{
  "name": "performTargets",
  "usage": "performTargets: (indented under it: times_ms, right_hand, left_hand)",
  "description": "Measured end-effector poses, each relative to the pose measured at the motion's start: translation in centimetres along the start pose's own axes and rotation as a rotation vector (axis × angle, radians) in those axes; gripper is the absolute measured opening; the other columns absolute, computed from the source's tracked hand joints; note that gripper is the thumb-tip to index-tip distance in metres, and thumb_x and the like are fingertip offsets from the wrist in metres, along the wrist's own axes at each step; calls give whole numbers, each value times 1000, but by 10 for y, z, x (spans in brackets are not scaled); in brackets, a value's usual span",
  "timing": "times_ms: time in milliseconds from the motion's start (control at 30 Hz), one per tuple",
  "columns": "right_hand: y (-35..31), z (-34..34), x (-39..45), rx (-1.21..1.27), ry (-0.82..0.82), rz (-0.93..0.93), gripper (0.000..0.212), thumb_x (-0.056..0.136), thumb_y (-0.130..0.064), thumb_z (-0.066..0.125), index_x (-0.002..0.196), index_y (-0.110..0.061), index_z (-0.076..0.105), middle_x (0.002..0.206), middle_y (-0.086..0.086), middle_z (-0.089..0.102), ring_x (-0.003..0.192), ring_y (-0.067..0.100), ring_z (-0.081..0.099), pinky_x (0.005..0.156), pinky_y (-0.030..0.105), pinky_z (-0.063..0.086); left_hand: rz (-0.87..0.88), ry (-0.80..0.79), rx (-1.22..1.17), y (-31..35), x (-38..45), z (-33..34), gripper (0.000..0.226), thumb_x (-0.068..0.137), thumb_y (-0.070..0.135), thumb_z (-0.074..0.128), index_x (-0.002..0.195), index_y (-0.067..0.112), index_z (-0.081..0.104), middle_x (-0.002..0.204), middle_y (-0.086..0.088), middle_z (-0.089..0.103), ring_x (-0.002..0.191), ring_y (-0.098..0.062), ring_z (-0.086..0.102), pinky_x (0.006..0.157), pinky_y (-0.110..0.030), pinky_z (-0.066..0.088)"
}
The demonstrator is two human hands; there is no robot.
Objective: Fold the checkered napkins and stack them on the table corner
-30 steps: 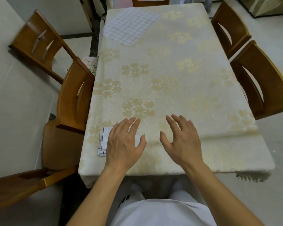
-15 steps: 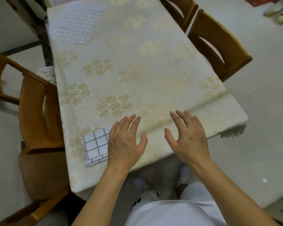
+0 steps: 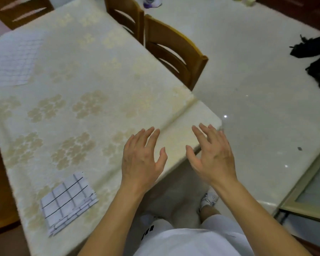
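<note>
Head view: folded napkin stack [image 3: 68, 204] well left of left hand [image 3: 141, 159].

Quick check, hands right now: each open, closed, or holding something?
Left hand: open, fingers spread, holding nothing, apart from the folded napkin.
Right hand: open, fingers spread, holding nothing, by the table corner.

Left hand [image 3: 142, 159] has moved right, off the folded napkins [image 3: 68, 202] — right hand [image 3: 212, 156] too.

folded napkin [image 3: 68, 202]: white, black checks | tablecloth [image 3: 85, 100]: cream (gold flowers) | chair [image 3: 175, 50]: brown
</note>
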State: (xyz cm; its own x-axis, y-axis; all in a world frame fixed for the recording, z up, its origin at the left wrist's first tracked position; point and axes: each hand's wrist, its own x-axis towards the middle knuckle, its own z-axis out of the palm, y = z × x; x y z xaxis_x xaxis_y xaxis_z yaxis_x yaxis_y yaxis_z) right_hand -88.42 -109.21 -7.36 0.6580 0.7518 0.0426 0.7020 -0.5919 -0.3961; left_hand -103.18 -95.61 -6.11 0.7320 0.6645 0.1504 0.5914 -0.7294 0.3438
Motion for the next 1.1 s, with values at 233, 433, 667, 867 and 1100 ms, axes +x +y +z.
performTargets:
  times_ms: [233,433,667,867,1100]
  right_hand:
    - [131,-52,38,-12,30,91,67,91,-56,37,146,-20,47,151,7,48,143,29,39,119,49,28]
    - [228,-96,66,-26,42,150,66,93,-54,36,148,-18,46,152,8,47,144,28,37,120,45,24]
    - [290,-122,96,-13,76,195,64,93,-52,39,145,-17,50,149,7,50,142,28,40,120,47,28]
    - [323,-122,148,-11,54,166,63,92,-51,39,144,-16,52,148,8,50,142,29,41,120,46,27]
    - [341,-117,270,-17,32,19,63,93,-51,39,142,-15,53,147,9,52,140,29,42,119,47,28]
  left_hand:
    - [64,-42,-37,121,70,65,55,94,47,44,140,18,56,143,-3,57,133,-23,50,113,-48,39]
    - [104,-65,-51,217,125,108,53,93,43,50,139,16,57,141,-4,57,130,-22,51,108,-47,44]
    - [137,-60,-33,268,173,131,50,93,39,55,139,18,57,139,-2,58,128,-19,50,109,-37,38]
    - [125,-52,5,281,220,156,49,95,39,53,139,18,55,140,-1,57,128,-18,50,111,-28,29]
    - [60,109,-4,278,308,175,46,94,32,55,134,12,59,135,-5,61,125,-21,54,110,-32,35]
